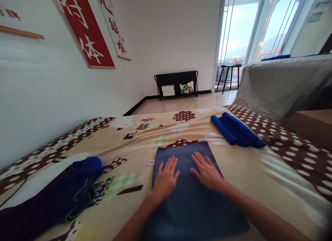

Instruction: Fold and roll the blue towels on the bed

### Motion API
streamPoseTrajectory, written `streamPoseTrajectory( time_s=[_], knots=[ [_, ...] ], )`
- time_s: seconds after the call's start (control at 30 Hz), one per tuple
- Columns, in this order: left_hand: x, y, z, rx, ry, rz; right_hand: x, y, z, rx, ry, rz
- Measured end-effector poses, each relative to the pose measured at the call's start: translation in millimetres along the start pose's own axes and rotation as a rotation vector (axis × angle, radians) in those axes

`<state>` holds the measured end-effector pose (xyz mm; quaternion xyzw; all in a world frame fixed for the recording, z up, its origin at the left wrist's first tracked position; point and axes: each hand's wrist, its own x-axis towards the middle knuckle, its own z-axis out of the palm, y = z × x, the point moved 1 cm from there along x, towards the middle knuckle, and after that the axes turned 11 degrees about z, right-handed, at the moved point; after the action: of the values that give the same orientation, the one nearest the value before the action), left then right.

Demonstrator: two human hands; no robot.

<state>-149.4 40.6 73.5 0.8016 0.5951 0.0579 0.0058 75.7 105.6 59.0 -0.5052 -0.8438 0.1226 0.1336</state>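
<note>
A dark blue-grey cloth [192, 206], squared off like a folded piece or a cushion cover, lies flat on the patterned blanket. A small white tag [151, 162] sticks out at its left edge. My left hand [166, 177] rests on the left part of the cloth with its fingers stretched out. Palm down on the right part lies my right hand [206, 170], its fingers spread. Neither hand grips anything. The near edge of the cloth is dim and partly blurred.
Rolled bright blue cloth [236, 130] lies at the back right of the blanket [129, 144]. Dark purple and blue fabric [59, 192] is bunched at the left. Beyond are a black rack [176, 76], a black stool [229, 75] and a grey-covered piece of furniture [280, 82].
</note>
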Motion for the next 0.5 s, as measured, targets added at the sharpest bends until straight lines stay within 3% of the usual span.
streamPoseTrajectory(
  time_s=[0.1, 0.17, 0.27, 0.37, 0.5],
  knots=[
    [-58.4, 27.2, 14.0, -0.004, -0.043, 0.071, -71.3, -3.2, 11.5, -0.006, -0.05, -0.107],
    [-101.3, 19.8, 24.3, 0.065, 0.004, -0.003, -108.7, 20.0, 14.6, -0.06, 0.011, -0.064],
    [-148.8, -1.6, 34.2, 0.223, 0.138, -0.1, -141.4, 52.7, 15.5, -0.164, 0.202, 0.035],
    [-159.3, 2.7, 31.7, 0.366, 0.298, -0.086, -153.7, 42.5, 15.8, -0.241, 0.355, 0.031],
    [-141.7, 38.7, 17.9, 0.44, 0.327, 0.142, -160.3, -1.9, 14.3, -0.266, 0.311, -0.196]
  ],
)
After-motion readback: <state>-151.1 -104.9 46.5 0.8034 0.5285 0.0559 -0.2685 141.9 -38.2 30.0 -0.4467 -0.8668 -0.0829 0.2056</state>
